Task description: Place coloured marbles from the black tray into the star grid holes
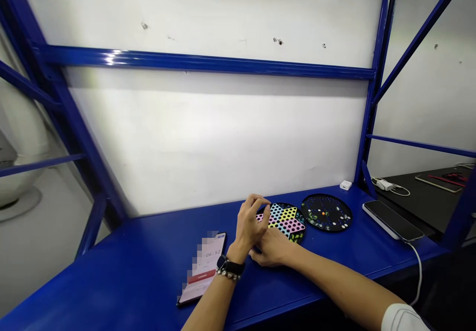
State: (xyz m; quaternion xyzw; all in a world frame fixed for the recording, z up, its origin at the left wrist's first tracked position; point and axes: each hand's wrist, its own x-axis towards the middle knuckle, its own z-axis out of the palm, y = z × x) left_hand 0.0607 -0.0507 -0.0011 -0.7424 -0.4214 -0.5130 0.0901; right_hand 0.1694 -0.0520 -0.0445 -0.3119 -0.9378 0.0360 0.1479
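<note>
A round Chinese checkers board (288,214) with a pastel star full of dark holes lies on the blue shelf. Over its left edge is my left hand (253,222), wearing a watch and a beaded bracelet at the wrist. Its thumb and index finger curl toward each other in a pinch; whatever is between them is too small to make out. My right hand (274,248) rests low at the board's near edge, crossing close under the left hand. Most of its fingers are hidden there. Right of the board lies a black round tray (327,213) with small coloured pieces.
A phone (206,266) showing a timer lies left of my forearms. Another phone (394,219) sits on a white block with a cable at right. A small white box (345,185) stands near the wall. Blue metal frame posts (366,123) bound the shelf (148,261).
</note>
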